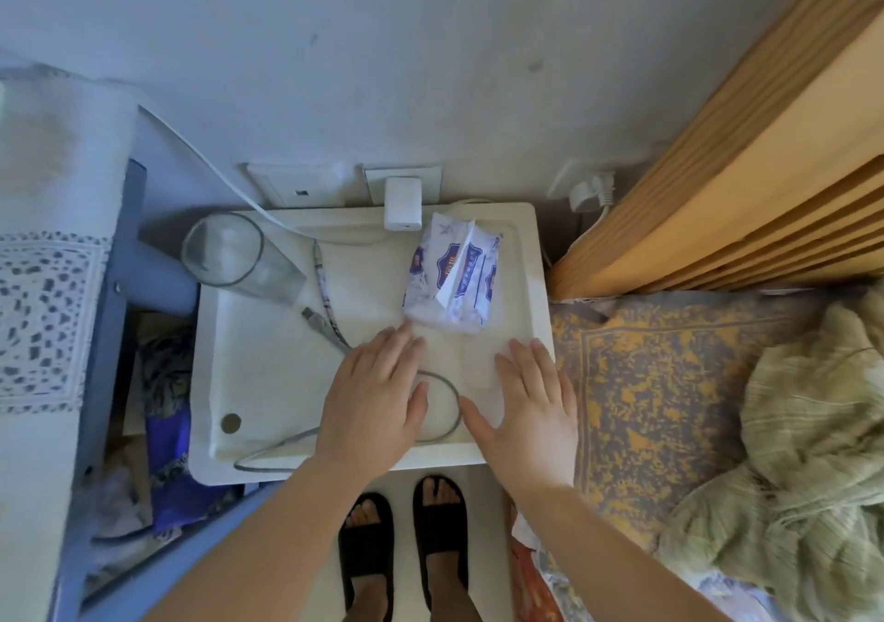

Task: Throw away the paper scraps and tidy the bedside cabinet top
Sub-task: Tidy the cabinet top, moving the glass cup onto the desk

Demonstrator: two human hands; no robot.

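Just beyond left hand (378,396): tissue pack (452,277), touching fingertips.

Left hand (375,399), right hand (531,411) flat, palms down, fingers spread.

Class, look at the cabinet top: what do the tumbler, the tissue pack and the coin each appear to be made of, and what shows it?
Tumbler: clear glass or hard plastic; the cabinet top shows through it.
Tissue pack: thin glossy plastic film, printed blue on white; it is creased and torn open.
Coin: probably metal, dull brownish; small flat disc.
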